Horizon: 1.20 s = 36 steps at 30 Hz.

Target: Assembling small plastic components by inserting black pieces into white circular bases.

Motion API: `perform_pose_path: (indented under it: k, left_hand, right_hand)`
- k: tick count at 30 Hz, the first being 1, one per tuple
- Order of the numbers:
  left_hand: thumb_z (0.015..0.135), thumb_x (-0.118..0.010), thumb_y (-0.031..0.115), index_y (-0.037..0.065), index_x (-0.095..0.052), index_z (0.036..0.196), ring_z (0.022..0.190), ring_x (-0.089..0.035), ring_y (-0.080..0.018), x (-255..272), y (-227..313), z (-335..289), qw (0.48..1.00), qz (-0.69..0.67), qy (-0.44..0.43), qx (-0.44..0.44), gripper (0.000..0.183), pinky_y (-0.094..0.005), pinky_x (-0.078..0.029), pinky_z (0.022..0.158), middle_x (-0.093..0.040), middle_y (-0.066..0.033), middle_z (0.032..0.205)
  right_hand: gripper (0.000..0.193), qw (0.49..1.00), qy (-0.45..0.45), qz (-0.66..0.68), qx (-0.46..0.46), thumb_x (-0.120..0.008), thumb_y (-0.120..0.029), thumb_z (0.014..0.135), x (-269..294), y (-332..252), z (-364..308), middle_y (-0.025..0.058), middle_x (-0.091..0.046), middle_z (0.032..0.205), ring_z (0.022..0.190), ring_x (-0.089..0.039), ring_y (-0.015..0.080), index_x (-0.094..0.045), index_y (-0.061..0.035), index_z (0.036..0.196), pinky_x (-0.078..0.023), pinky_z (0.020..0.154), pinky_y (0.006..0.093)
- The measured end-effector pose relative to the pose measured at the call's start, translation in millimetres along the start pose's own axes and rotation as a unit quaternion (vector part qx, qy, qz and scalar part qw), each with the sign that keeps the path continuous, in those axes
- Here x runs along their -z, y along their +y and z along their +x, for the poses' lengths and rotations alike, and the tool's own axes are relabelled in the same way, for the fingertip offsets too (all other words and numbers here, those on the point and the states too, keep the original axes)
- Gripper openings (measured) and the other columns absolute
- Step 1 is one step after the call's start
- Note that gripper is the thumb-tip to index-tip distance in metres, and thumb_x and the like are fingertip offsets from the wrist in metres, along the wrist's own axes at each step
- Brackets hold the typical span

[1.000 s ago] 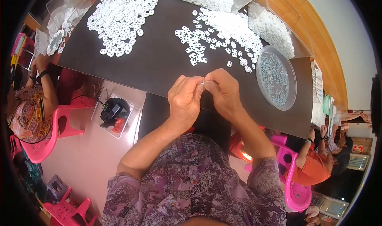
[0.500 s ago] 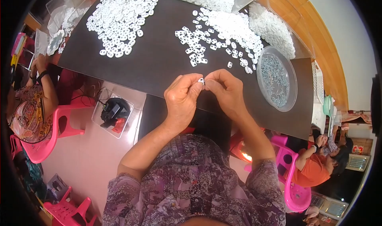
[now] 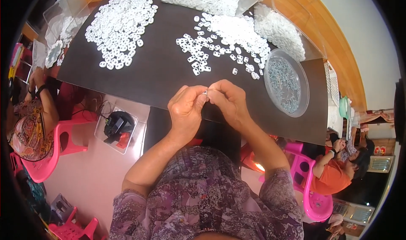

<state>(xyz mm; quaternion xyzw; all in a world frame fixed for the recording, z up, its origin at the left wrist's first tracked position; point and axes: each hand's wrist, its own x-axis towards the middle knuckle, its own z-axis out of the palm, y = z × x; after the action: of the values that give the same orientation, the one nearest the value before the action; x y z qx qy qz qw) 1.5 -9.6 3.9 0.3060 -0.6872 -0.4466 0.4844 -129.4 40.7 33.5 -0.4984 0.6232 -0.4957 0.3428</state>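
Over the table's near edge, my two hands meet fingertip to fingertip. My left hand (image 3: 185, 109) is closed, pinching a small white plastic piece (image 3: 205, 93) between thumb and forefinger. My right hand (image 3: 231, 104) is closed too, its thumb and forefinger pressed against that piece; whatever it pinches is hidden. Beyond my hands lie scattered small white two-hole pieces (image 3: 195, 53), running into a dense white heap (image 3: 232, 30). To the right, a round clear tub (image 3: 305, 97) holds many small grey screws (image 3: 284, 82).
A pile of white oval pieces (image 3: 120, 28) covers the far left of the dark table (image 3: 156, 71). Clear bins of white pieces (image 3: 279, 30) line the back. Pink chairs (image 3: 63, 142) flank the table, with a seated person (image 3: 332, 174) at right and another at left.
The view has shifted slightly, so the table's contents appear a little further left. My fingertips have drawn closer together, covering more of the white piece.
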Motion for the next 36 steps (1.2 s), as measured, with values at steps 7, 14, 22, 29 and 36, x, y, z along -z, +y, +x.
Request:
perform_pose_path:
  k: [7, 14, 22, 29, 36]
  left_hand:
    - [0.077, -0.063, -0.004, -0.001, -0.064, 0.085, 0.061, -0.057, -0.0164, -6, -6, 2, 0.998, -0.053, 0.021, 0.021, 0.010, -0.0279, -0.044, 0.056, -0.060, -0.0081, 0.069]
    - [0.081, -0.063, -0.003, -0.003, -0.064, 0.090, 0.069, -0.058, -0.0090, -7, -10, 0, 0.977, -0.170, 0.039, 0.125, 0.010, -0.0231, -0.047, 0.062, -0.064, -0.0061, 0.076]
    - [0.079, -0.063, -0.003, -0.003, -0.064, 0.089, 0.068, -0.060, -0.0119, -7, -8, 0, 0.980, -0.169, 0.042, 0.094, 0.010, -0.0248, -0.047, 0.061, -0.063, -0.0078, 0.076]
    - [0.079, -0.061, -0.005, -0.002, -0.064, 0.089, 0.067, -0.061, -0.0132, -6, -8, 0, 0.989, -0.124, 0.035, 0.077, 0.011, -0.0250, -0.048, 0.062, -0.063, -0.0087, 0.075]
    - [0.085, -0.060, 0.001, -0.004, -0.063, 0.096, 0.073, -0.058, -0.0076, -1, -4, 2, 0.970, -0.187, 0.009, 0.154, 0.012, -0.0210, -0.046, 0.065, -0.065, -0.0041, 0.081]
  right_hand:
    - [0.012, 1.000, -0.011, -0.009, -0.002, -0.057, -0.009, 0.085, 3, 3, 3, 0.0028, -0.060, 0.076, 0.072, -0.054, 0.0079, -0.060, 0.0020, 0.084, -0.044, 0.065, 0.0227]
    - [0.012, 0.999, 0.008, 0.035, -0.028, -0.057, -0.011, 0.087, 3, -2, 4, 0.0023, -0.061, 0.077, 0.072, -0.055, 0.0067, -0.060, 0.0012, 0.085, -0.044, 0.066, 0.0209]
    - [0.011, 1.000, 0.017, 0.001, -0.021, -0.056, -0.009, 0.087, -3, 4, 4, 0.0012, -0.060, 0.075, 0.070, -0.053, 0.0055, -0.059, 0.0009, 0.084, -0.043, 0.064, 0.0202]
    - [0.012, 0.999, 0.034, -0.017, 0.008, -0.054, -0.009, 0.088, -9, 8, 2, 0.0015, -0.059, 0.074, 0.070, -0.053, 0.0065, -0.059, 0.0016, 0.083, -0.044, 0.065, 0.0219]
    - [0.009, 0.954, 0.102, -0.219, 0.176, -0.059, -0.009, 0.087, 24, 16, 5, 0.0070, -0.062, 0.079, 0.072, -0.058, 0.0154, -0.062, -0.0006, 0.089, -0.046, 0.066, 0.0266]
